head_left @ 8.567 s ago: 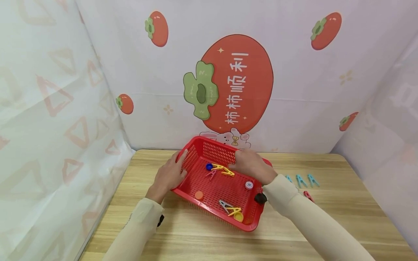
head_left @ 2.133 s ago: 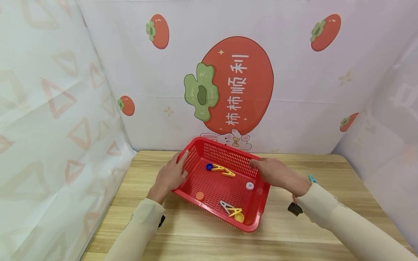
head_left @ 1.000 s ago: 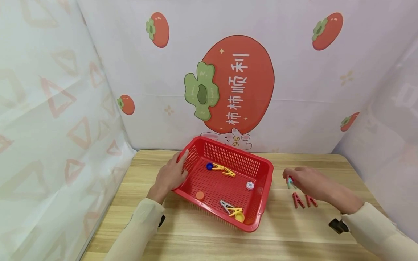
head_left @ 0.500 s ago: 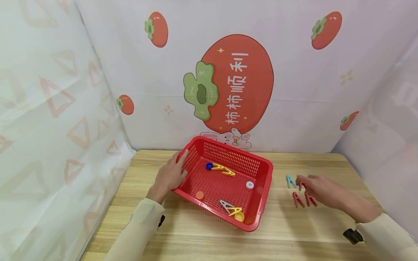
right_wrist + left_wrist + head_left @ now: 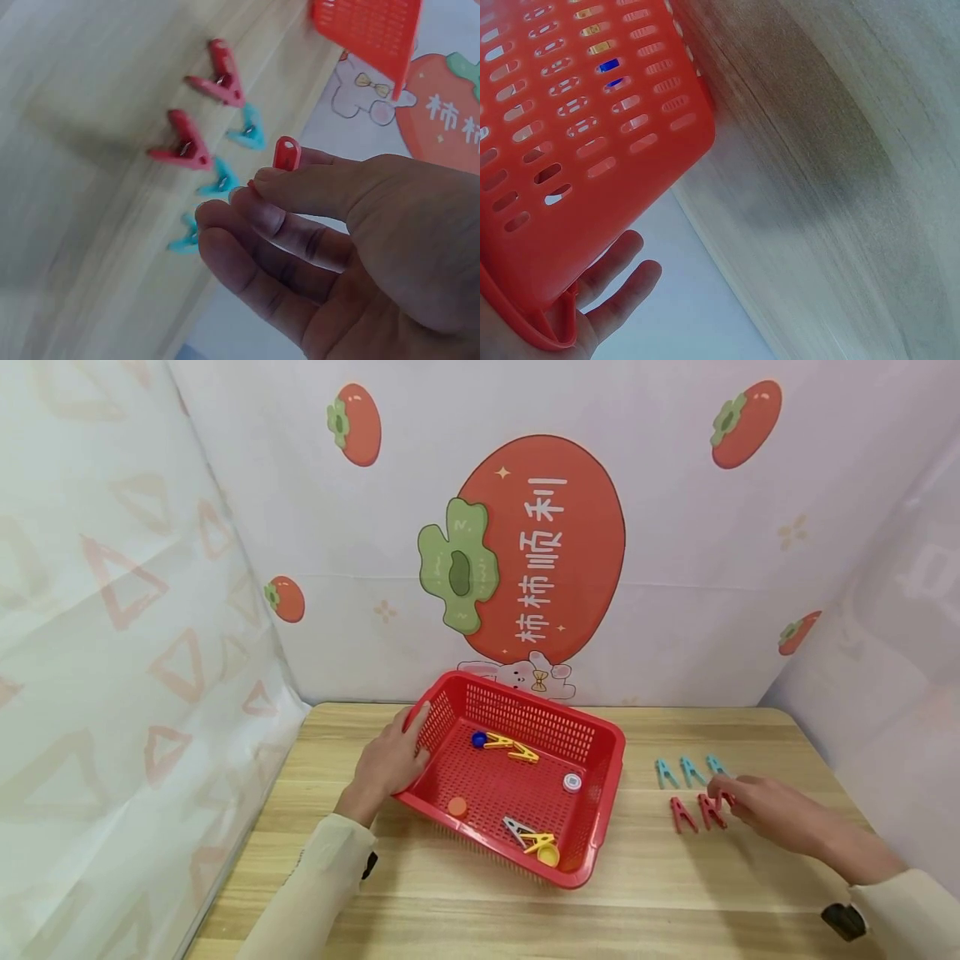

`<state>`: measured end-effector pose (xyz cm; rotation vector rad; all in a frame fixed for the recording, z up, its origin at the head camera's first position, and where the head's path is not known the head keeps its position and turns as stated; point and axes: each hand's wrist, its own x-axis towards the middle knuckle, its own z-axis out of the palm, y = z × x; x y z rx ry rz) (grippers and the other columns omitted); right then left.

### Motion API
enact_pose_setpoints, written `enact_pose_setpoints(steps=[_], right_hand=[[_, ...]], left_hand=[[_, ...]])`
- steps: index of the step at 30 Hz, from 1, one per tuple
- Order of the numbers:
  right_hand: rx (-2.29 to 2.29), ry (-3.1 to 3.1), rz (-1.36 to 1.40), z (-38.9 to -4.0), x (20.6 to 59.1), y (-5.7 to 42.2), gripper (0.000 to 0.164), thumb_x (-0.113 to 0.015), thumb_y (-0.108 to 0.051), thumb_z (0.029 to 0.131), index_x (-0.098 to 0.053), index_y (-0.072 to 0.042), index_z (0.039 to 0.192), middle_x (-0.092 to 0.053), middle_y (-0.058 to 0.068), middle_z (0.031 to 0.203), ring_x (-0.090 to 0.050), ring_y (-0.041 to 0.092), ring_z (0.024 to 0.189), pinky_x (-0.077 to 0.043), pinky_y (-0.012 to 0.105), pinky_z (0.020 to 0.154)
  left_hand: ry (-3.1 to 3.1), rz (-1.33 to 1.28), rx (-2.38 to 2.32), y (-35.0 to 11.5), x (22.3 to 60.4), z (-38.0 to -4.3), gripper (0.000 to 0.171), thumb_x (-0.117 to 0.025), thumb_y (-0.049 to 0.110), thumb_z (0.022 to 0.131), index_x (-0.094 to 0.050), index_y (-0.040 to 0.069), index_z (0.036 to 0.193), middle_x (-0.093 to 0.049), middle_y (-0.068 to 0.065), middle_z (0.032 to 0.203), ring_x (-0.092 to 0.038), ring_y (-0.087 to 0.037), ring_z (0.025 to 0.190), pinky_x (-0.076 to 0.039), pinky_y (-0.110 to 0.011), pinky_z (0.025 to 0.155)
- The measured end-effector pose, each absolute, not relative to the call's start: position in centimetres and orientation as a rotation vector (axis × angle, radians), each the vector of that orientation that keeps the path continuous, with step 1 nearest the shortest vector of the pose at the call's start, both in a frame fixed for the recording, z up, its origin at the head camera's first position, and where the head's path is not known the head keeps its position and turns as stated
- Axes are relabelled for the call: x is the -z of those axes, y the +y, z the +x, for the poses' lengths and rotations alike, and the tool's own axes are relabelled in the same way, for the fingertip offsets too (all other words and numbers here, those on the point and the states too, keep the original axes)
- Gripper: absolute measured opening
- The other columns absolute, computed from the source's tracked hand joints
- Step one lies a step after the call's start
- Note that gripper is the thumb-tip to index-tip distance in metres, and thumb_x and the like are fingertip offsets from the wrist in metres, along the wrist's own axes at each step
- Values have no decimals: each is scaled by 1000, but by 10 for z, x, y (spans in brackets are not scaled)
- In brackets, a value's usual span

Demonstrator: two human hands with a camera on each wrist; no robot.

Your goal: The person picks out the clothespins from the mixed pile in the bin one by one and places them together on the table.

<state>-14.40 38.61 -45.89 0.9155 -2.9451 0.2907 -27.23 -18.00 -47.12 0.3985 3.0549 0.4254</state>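
My left hand (image 5: 390, 758) grips the left rim of a red plastic basket (image 5: 536, 714); in the left wrist view two fingers (image 5: 626, 300) extend outside below the rim. Over the right side of the table, my right hand (image 5: 780, 814) pinches a small red clothespin (image 5: 286, 154) between thumb and fingertips. Just left of it lie two red clothespins, one at the left (image 5: 683, 815) and one close to my fingers (image 5: 711, 811). Behind them is a row of teal clothespins, left (image 5: 666, 773), middle (image 5: 692, 771) and right (image 5: 717, 766), the last partly covered by my fingertips.
Inside the basket are yellow clothespins (image 5: 523, 752), a grey clothespin (image 5: 517, 831) and several bottle caps: blue (image 5: 479, 740), orange (image 5: 457, 807), white (image 5: 572, 782) and yellow (image 5: 548, 856). A printed cloth wall (image 5: 675, 643) stands behind the wooden table (image 5: 450, 918).
A red clothespin seen in the basket at first is gone from there. My right hand has moved from the basket rightward past the teal row, carrying a red clothespin. My left hand stays on the rim.
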Motion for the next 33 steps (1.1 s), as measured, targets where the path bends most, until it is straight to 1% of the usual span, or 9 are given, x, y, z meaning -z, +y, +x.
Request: enact_pose_setpoints(steps=[3, 7, 13, 17, 21, 26, 33], right_hand=[[-263, -2876, 939, -142, 466, 394, 38, -82, 11, 85, -65, -17, 103, -70, -8, 88, -56, -3, 72, -50, 25, 57], [-237, -2834, 944, -141, 475, 402, 41, -85, 10, 82, -64, -18, 102, -69, -10, 88, -57, -3, 73, -52, 26, 58], [-222, -2791, 933, -140, 484, 413, 50, -87, 13, 75, -63, -21, 102, -67, -12, 87, -60, 0, 74, -50, 27, 57], [-225, -2759, 942, -140, 490, 421, 53, -87, 15, 72, -63, -22, 102, -65, -12, 86, -59, -1, 75, -49, 28, 56], [-238, -2795, 963, -140, 494, 429, 52, -86, 15, 75, -62, -22, 104, -65, -13, 87, -58, -3, 77, -50, 29, 58], [-240, -2820, 986, -141, 500, 435, 48, -85, 11, 79, -63, -23, 104, -65, -17, 90, -60, -2, 79, -53, 30, 62], [-233, -2890, 942, -141, 508, 437, 39, -83, 6, 85, -63, -23, 102, -59, -19, 87, -55, -5, 78, -52, 28, 60]], left_hand=[[3049, 395, -420, -179, 470, -272, 84, -65, 27, 104, -21, 24, 176, -33, -21, 174, -60, -40, 131, -61, -61, 99], [3046, 386, -414, -180, 469, -272, 84, -64, 27, 105, -20, 25, 177, -33, -20, 174, -60, -40, 130, -61, -60, 99], [3045, 382, -418, -180, 470, -272, 85, -64, 26, 105, -20, 25, 177, -33, -20, 174, -60, -39, 131, -61, -61, 101], [3045, 384, -422, -180, 471, -273, 85, -64, 27, 105, -20, 26, 177, -33, -20, 174, -60, -39, 131, -61, -61, 100], [3043, 388, -416, -180, 471, -274, 85, -64, 27, 104, -19, 26, 177, -33, -20, 174, -60, -39, 131, -61, -60, 100], [3046, 391, -404, -180, 471, -274, 85, -63, 26, 104, -20, 25, 176, -34, -21, 173, -59, -41, 131, -61, -61, 99], [3045, 405, -415, -182, 472, -274, 85, -65, 26, 103, -21, 24, 176, -35, -22, 173, -60, -41, 130, -62, -62, 99]])
